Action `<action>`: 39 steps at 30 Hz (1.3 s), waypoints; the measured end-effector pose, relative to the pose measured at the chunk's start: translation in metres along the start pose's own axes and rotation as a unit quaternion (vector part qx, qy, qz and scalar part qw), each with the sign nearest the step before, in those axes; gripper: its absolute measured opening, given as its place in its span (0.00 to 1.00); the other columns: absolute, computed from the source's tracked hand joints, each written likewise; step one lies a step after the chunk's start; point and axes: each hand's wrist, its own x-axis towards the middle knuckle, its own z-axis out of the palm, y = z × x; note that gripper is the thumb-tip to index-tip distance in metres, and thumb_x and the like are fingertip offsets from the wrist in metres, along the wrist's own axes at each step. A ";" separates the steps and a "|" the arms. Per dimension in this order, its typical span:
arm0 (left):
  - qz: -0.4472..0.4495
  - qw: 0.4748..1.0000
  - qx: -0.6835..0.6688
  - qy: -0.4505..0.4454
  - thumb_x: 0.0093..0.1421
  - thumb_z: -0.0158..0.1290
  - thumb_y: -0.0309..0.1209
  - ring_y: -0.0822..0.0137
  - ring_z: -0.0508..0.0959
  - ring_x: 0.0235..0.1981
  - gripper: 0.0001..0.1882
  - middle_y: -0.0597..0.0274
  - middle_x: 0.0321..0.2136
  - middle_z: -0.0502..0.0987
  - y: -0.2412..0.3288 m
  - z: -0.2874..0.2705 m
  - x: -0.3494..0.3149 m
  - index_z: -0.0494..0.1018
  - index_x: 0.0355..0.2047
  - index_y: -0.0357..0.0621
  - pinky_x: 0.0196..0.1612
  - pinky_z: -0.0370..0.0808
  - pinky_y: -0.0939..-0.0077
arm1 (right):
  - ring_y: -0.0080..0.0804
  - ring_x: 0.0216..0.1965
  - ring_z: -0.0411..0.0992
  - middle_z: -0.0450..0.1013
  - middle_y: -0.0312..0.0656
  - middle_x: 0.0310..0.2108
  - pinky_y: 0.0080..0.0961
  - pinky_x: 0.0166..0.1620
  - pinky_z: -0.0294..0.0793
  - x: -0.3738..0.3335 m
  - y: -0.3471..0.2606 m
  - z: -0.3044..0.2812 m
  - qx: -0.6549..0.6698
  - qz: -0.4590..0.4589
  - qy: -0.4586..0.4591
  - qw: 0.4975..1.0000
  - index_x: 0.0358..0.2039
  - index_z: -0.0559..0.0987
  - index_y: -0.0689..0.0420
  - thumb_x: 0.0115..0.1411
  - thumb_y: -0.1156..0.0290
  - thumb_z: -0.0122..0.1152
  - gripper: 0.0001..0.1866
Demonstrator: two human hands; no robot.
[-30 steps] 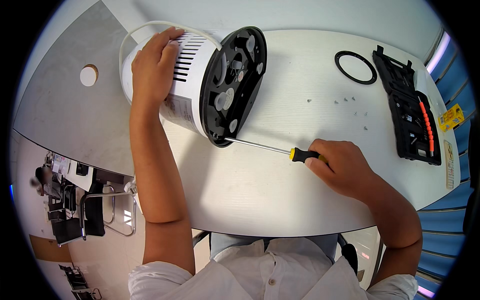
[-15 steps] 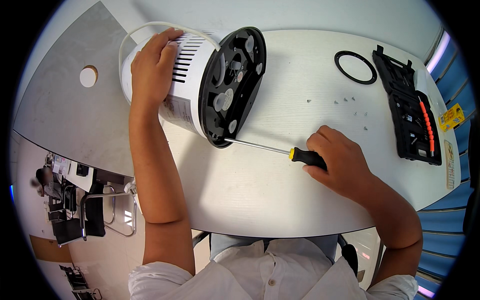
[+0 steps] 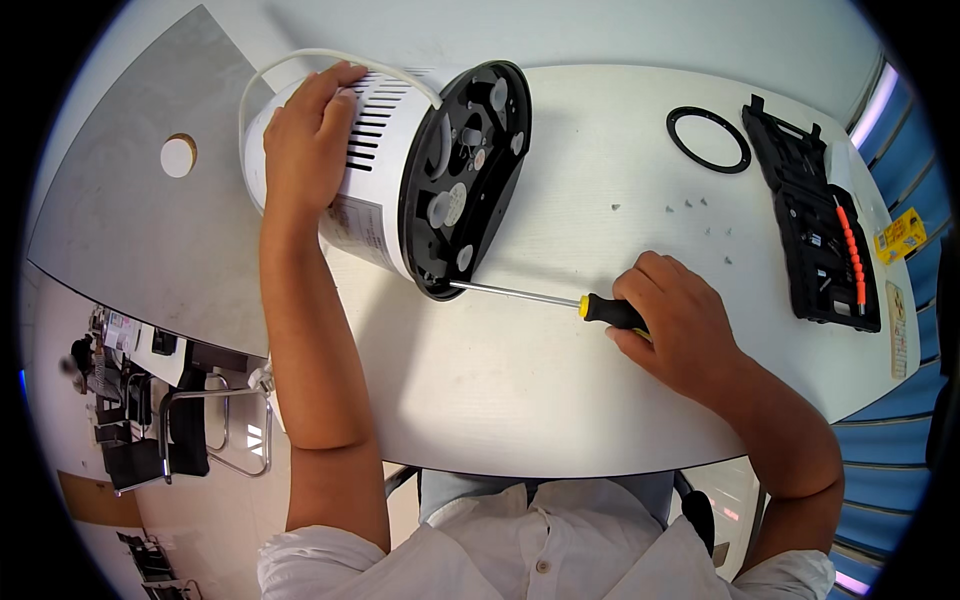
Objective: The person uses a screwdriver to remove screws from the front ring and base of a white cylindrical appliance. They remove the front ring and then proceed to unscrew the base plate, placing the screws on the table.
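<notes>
A white appliance [image 3: 365, 225] with slotted vents and a white cord lies on its side, its black base [image 3: 490, 185] turned to the right. Suction-cup feet and round stickers show on that base. My left hand [image 3: 308, 135] is wrapped over the top of the white body and grips it. In my right hand [image 3: 680, 315] is a screwdriver [image 3: 610, 312] with a black and yellow handle, fingers closed round it. Its shaft runs left, and the tip meets the base's lower edge; the screw there, if any, is too small to make out.
Several small screws [image 3: 704, 203] lie scattered on the white table [image 3: 560, 400]. Behind them rests a black ring [image 3: 708, 139]. At the right are an open black tool case [image 3: 825, 260] with an orange flexible shaft [image 3: 852, 250], and a yellow box [image 3: 901, 235]. A grey tabletop [image 3: 130, 230] adjoins at left.
The view has shifted very slightly. Both hands, the appliance and the screwdriver keep nearly the same places, with the tip still at the base's lower edge.
</notes>
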 end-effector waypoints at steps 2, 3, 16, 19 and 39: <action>0.002 1.000 -0.002 0.004 0.60 0.39 0.36 0.59 0.75 0.46 0.19 0.62 0.42 0.78 0.001 -0.001 0.000 0.76 0.46 0.47 0.63 0.54 0.59 | 0.34 0.31 0.68 0.67 0.40 0.29 0.29 0.32 0.67 -0.002 0.002 0.004 -0.002 0.008 -0.003 1.000 0.34 0.71 0.55 0.48 0.69 0.70 0.17; 0.002 1.000 -0.004 0.004 0.60 0.39 0.36 0.59 0.75 0.46 0.19 0.62 0.41 0.78 0.001 0.000 0.000 0.76 0.45 0.47 0.63 0.54 0.59 | 0.34 0.31 0.68 0.68 0.39 0.29 0.28 0.32 0.67 -0.003 0.002 0.005 -0.003 0.014 -0.005 1.000 0.34 0.71 0.54 0.48 0.69 0.70 0.17; 0.008 1.000 -0.003 0.005 0.60 0.40 0.36 0.59 0.75 0.44 0.19 0.62 0.40 0.78 0.001 0.000 0.000 0.76 0.45 0.47 0.61 0.56 0.60 | 0.32 0.32 0.65 0.66 0.37 0.29 0.31 0.33 0.63 -0.002 0.004 0.006 -0.049 -0.010 0.037 0.998 0.34 0.75 0.55 0.48 0.69 0.66 0.13; 0.012 1.000 -0.006 0.006 0.60 0.40 0.36 0.59 0.75 0.44 0.19 0.62 0.40 0.77 0.000 -0.001 -0.001 0.76 0.46 0.47 0.62 0.55 0.58 | 0.32 0.30 0.65 0.65 0.36 0.27 0.31 0.32 0.63 0.000 0.006 -0.001 -0.051 0.006 0.037 0.998 0.31 0.75 0.55 0.46 0.70 0.65 0.11; -0.006 1.000 0.010 -0.016 0.61 0.39 0.37 0.55 0.67 0.59 0.20 0.58 0.52 0.75 -0.002 -0.003 0.000 0.76 0.48 0.50 0.66 0.47 0.51 | 0.34 0.27 0.69 0.68 0.39 0.26 0.31 0.30 0.69 0.002 0.003 -0.001 0.026 0.046 -0.029 0.998 0.32 0.75 0.56 0.49 0.71 0.64 0.10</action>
